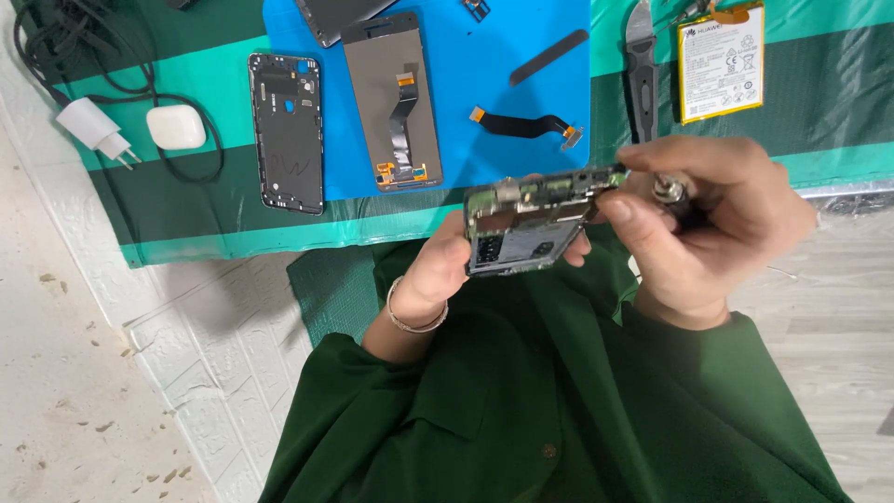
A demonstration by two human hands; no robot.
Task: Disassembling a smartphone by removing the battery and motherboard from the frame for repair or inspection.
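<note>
Opened dark phone body with bare green circuit board (526, 224) cradled in the left hand (438, 270), tilted to steady it for the right hand (717, 219), grip closed around a slim metal-tipped screwdriver (669, 191) at its upper edge.

A small phone-repair bench — likely an improvised one, set up at home or in a modest shop. A blue work mat (521, 84) lies on a green striped table cover (819, 102), strewn with phone parts: a black back frame (286, 130), a screen panel (391, 102) with its ribbon, a loose flex cable (526, 124), a flat battery (722, 61) and a prying tool (641, 65). A white charger plug (96, 130) and an earbud case (175, 127) sit beside them — below, pale plank flooring (838, 307).
</note>
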